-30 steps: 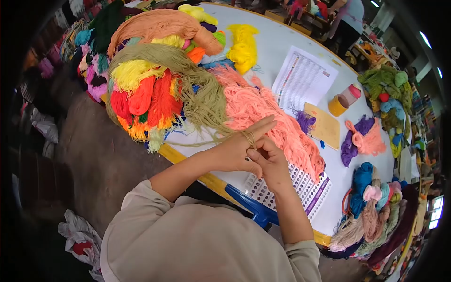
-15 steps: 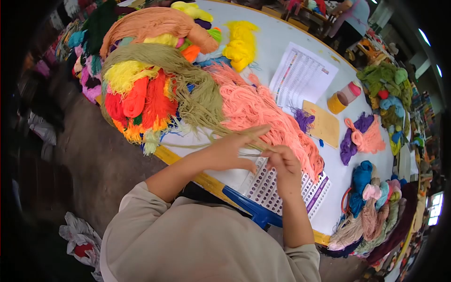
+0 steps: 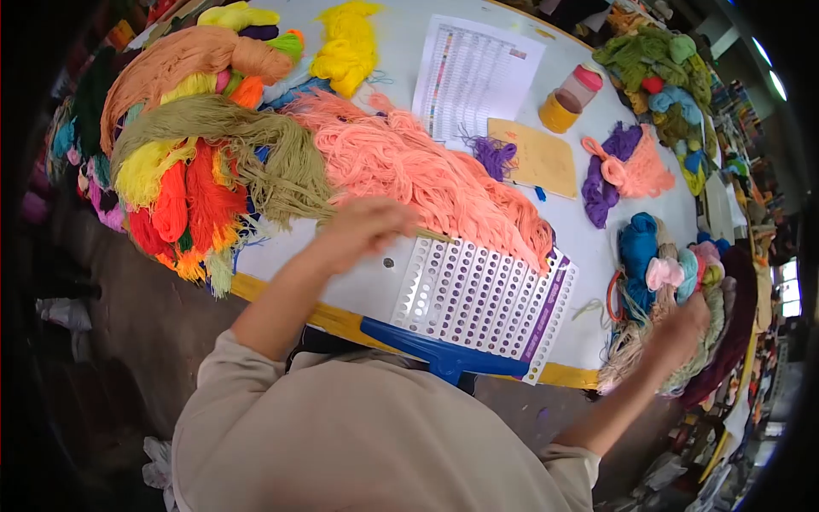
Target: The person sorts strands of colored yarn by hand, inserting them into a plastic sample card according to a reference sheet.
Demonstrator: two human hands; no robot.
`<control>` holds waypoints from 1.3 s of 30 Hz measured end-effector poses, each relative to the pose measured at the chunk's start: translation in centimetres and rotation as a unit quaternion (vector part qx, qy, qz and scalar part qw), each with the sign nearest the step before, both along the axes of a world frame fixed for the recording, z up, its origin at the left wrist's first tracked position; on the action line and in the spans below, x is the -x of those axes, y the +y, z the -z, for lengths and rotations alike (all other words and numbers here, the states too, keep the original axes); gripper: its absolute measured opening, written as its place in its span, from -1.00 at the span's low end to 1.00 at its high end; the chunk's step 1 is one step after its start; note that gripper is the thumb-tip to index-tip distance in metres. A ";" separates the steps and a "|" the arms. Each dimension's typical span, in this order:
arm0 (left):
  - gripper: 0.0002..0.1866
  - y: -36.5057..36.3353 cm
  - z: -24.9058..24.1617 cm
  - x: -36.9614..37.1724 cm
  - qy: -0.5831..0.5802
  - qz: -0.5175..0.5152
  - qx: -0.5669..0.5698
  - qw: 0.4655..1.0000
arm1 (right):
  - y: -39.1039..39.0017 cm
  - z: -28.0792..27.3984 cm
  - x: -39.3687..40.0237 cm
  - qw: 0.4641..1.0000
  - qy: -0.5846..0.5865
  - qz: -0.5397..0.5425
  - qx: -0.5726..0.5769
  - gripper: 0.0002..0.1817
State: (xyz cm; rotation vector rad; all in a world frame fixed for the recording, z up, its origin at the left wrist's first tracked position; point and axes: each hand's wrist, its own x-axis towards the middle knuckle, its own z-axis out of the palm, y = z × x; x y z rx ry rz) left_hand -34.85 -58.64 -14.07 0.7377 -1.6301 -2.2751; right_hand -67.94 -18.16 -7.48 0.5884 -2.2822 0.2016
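Olive stringy yarn [image 3: 290,162], round-holed card [image 3: 478,299]

Table [image 3: 363,290]: at the left lay a yarn heap [image 3: 175,200], overhanging the near edge. To its right, touching it, a loose yarn mass [image 3: 409,162] ran aslant toward the near side and covered the far end of a perforated card [image 3: 478,299]; a bar [image 3: 444,348] lay along the card's near end. Behind the mass, a printed sheet [image 3: 478,77]; right of that, a jar [image 3: 572,98]; nearer, a flat packet [image 3: 542,162], with a yarn tangle [image 3: 493,156] at its left. Farther right, a skein pair [image 3: 601,188]; at the near right, a skein bundle [image 3: 674,273]. The left hand [image 3: 363,230] was between heap and card, the right hand [image 3: 678,333] before the bundle.
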 end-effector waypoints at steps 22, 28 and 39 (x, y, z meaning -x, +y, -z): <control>-0.88 5.3 3.9 9.0 -0.089 0.094 0.033 0.991 | -21.3 11.0 -12.0 0.726 -0.545 -0.409 0.098 -0.85; -0.85 1.8 4.1 6.6 -0.129 0.048 0.174 0.975 | -21.3 12.0 -11.2 0.692 -0.592 -0.390 0.135 -0.85; -0.79 4.0 3.7 6.3 -0.046 0.053 0.033 0.997 | -21.6 12.4 -11.8 0.720 -0.554 -0.401 0.119 -0.87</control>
